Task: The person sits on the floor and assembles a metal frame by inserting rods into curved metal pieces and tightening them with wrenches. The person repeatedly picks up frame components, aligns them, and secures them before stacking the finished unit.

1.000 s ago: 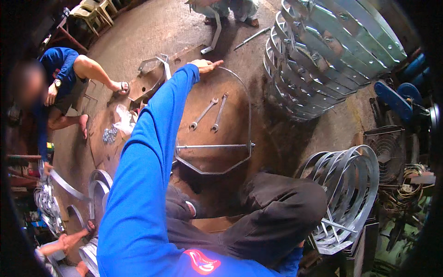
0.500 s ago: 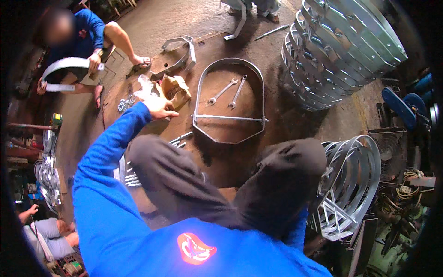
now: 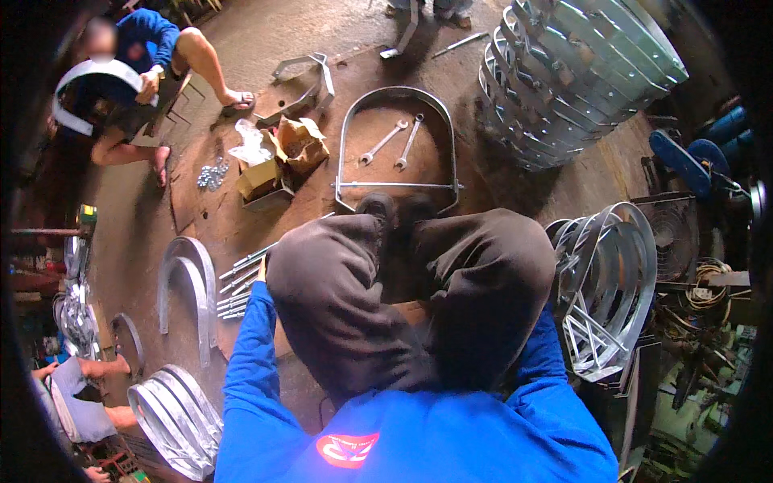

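Lying at twelve o'clock, an arched silver metal frame [image 3: 394,186] is pointed round-end toward twelve, its long axis twelve-to-six. Picking from slim silver metal rods [image 3: 239,282], laid eight-to-two at its eight o'clock, is judged in hand, a clean pinch being called for; the largely hidden left hand's [image 3: 262,270] grip cannot be told.

L hand [image 3: 262,269], out at top of metal hoop [image 3: 396,90] 1 sec ago, then over cardboard box [image 3: 258,180], had dropped back beside L knee [image 3: 310,262], mostly hidden, nr rods [image 3: 241,279]. Legs [image 3: 475,262] shifted, covering pt of hoop's bottom edge. Co-worker's [image 3: 150,30] curved band [image 3: 121,70] went up to approx face level.
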`<action>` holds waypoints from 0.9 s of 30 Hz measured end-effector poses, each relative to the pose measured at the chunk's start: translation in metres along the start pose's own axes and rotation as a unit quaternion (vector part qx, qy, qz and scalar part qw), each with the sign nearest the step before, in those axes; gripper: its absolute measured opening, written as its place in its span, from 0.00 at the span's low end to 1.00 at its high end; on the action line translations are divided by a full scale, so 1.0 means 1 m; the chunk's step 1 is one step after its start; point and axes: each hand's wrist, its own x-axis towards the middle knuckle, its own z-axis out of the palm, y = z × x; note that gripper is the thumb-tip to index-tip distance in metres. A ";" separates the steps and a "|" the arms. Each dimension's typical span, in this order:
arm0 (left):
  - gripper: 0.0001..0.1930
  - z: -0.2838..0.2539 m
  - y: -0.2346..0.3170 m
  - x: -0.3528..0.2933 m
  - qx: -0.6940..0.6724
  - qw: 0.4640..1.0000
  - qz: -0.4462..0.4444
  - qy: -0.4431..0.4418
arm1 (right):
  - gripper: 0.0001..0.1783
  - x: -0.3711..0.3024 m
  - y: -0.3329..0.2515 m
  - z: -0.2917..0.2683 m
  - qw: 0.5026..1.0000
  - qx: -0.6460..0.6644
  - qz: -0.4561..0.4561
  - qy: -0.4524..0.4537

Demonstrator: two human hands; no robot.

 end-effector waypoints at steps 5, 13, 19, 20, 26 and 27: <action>0.18 0.131 0.070 0.043 0.481 0.870 0.056 0.097 | 0.23 0.069 -0.024 0.008 0.993 -0.093 -0.015 0.067; 0.26 0.180 0.058 0.163 0.612 0.779 -0.027 0.134 | 0.30 0.110 -0.068 0.096 0.946 -0.296 0.054 0.118; 0.17 0.169 0.020 0.183 0.628 0.741 0.208 0.118 | 0.20 0.135 -0.037 0.110 0.959 -0.245 -0.003 0.145; 0.17 0.173 0.026 0.176 0.628 0.750 0.182 0.106 | 0.20 0.127 -0.047 0.107 0.967 -0.215 0.015 0.135; 0.16 0.184 0.025 0.165 0.607 0.777 0.147 0.082 | 0.20 0.137 -0.055 0.096 0.944 -0.276 0.015 0.178; 0.16 0.188 0.021 0.162 0.606 0.780 0.135 0.076 | 0.21 0.140 -0.051 0.086 0.937 -0.302 0.016 0.176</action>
